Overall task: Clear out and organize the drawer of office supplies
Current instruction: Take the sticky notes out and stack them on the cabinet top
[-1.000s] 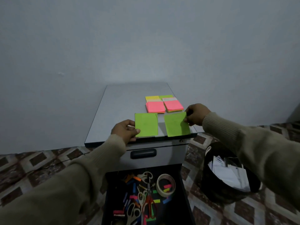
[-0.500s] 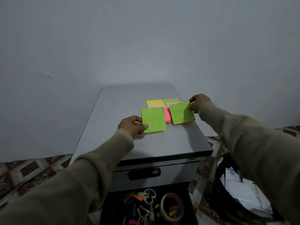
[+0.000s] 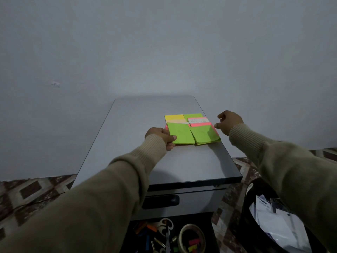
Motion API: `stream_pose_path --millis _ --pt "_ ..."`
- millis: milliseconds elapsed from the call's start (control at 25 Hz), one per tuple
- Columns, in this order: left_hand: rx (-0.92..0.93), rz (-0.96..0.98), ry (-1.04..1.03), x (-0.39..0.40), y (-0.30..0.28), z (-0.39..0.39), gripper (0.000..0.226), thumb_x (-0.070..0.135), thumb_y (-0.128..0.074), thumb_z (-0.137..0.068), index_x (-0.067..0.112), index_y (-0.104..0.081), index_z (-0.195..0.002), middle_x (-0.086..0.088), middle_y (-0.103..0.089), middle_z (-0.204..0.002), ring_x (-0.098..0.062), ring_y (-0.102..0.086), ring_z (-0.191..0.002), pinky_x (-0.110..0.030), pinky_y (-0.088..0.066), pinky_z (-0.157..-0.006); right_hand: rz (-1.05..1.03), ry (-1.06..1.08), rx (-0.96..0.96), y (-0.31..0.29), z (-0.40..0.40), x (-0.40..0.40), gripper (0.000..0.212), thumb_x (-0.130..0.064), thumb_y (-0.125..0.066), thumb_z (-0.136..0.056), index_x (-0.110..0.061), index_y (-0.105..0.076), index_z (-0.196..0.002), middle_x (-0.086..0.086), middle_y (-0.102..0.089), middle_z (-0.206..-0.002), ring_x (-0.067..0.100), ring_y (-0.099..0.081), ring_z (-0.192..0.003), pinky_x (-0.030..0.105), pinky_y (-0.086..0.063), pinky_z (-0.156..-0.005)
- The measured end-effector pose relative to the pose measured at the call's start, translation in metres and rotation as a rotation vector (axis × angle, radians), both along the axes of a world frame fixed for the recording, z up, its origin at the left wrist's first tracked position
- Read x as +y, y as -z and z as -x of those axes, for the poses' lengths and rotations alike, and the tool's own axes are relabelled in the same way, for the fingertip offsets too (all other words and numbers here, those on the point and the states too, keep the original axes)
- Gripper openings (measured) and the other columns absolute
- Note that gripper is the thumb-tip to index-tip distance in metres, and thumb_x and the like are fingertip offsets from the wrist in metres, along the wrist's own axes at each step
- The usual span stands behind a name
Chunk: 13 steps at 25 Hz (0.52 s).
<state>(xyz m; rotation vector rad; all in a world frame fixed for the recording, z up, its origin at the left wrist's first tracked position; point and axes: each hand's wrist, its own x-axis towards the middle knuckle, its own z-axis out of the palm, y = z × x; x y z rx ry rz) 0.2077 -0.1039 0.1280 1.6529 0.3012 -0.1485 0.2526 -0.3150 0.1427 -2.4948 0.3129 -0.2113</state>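
Mid-frame, the left hand (image 3: 161, 136) pinches a green pad (image 3: 180, 133) lying on the note stack (image 3: 184, 119). The right hand (image 3: 228, 122), loosely curled, holds nothing, beside it near the surface's (image 3: 127, 139) right edge. Bare surface spreads left. Drawer (image 3: 169, 234) open at the bottom.

I am facing a plain grey-white wall (image 3: 164, 42) that is filling the whole view above the cabinet (image 3: 182, 203). The cabinet is standing against that wall, its flat grey surface (image 3: 138, 125) catching dim, cool light and carrying a soft shadow at its far edge. A small scuff (image 3: 55, 83) is showing on the wall to the cabinet's left. The floor (image 3: 27, 190) is spreading out on both sides of the cabinet in brown and pale diamond-patterned tiles. A black bin (image 3: 255, 225) is sitting on the floor just right of the cabinet.
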Motion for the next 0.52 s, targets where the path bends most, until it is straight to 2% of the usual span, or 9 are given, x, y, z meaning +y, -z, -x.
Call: stream_pose_path --millis 80,160,200,280,400,520 --pt "0.025 -0.071 -0.039 -0.002 0.004 -0.005 0.023 -0.003 -0.066 -0.081 0.005 -0.05 -0.067 -0.008 -0.053 -0.065 -0.018 -0.051 -0.05 -0.026 -0.054 -0.053 -0.001 -0.015 0.008 -0.001 0.004 -0.001 0.045 -0.014 -0.065 -0.085 -0.006 -0.05 -0.126 0.013 -0.053 -0.129 0.025 -0.05 -0.119 0.032 -0.04 -0.097" --pt "0.041 -0.135 -0.065 -0.002 0.006 -0.007 0.02 0.001 -0.069 -0.08 0.005 -0.053 -0.068 -0.01 -0.055 -0.064 -0.02 -0.051 -0.055 -0.034 -0.055 -0.072 0.0 -0.026 0.012 -0.003 0.009 -0.002 0.045 -0.015 -0.066 -0.085 -0.006 -0.05 -0.126 0.012 -0.054 -0.129 0.025 -0.05 -0.118 0.031 -0.04 -0.097" --pt "0.042 -0.146 -0.075 0.0 0.007 -0.006 0.017 0.002 -0.071 -0.079 0.005 -0.055 -0.071 -0.012 -0.057 -0.064 -0.02 -0.052 -0.056 -0.035 -0.054 -0.075 -0.001 -0.031 0.013 -0.004 0.012 -0.002 0.045 -0.015 -0.066 -0.085 -0.006 -0.05 -0.126 0.012 -0.054 -0.128 0.025 -0.05 -0.118 0.031 -0.04 -0.097" --pt "0.034 -0.134 -0.078 0.003 0.006 -0.002 0.015 0.002 -0.071 -0.078 0.004 -0.057 -0.076 -0.013 -0.058 -0.065 -0.02 -0.052 -0.055 -0.034 -0.054 -0.071 -0.009 -0.038 0.017 -0.006 0.018 -0.001 0.045 -0.015 -0.066 -0.085 -0.006 -0.05 -0.126 0.012 -0.055 -0.128 0.025 -0.05 -0.118 0.032 -0.04 -0.097" --pt "-0.025 -0.118 -0.074 0.009 -0.001 0.014 0.017 0.003 -0.071 -0.079 0.007 -0.054 -0.076 -0.012 -0.057 -0.066 -0.02 -0.051 -0.054 -0.029 -0.049 -0.054 -0.022 -0.071 0.017 -0.012 0.035 0.003 0.044 -0.015 -0.066 -0.085 -0.006 -0.051 -0.125 0.012 -0.057 -0.125 0.024 -0.052 -0.116 0.032 -0.041 -0.096" --pt "-0.082 -0.171 -0.044 0.016 -0.01 0.043 0.016 0.009 -0.072 -0.079 0.01 -0.057 -0.085 -0.009 -0.059 -0.071 -0.017 -0.056 -0.059 -0.028 -0.05 -0.056 -0.064 -0.139 0.012 -0.023 0.063 0.013 0.043 -0.012 -0.068 -0.083 -0.006 -0.054 -0.122 0.011 -0.06 -0.118 0.025 -0.055 -0.11 0.035 -0.046 -0.096"
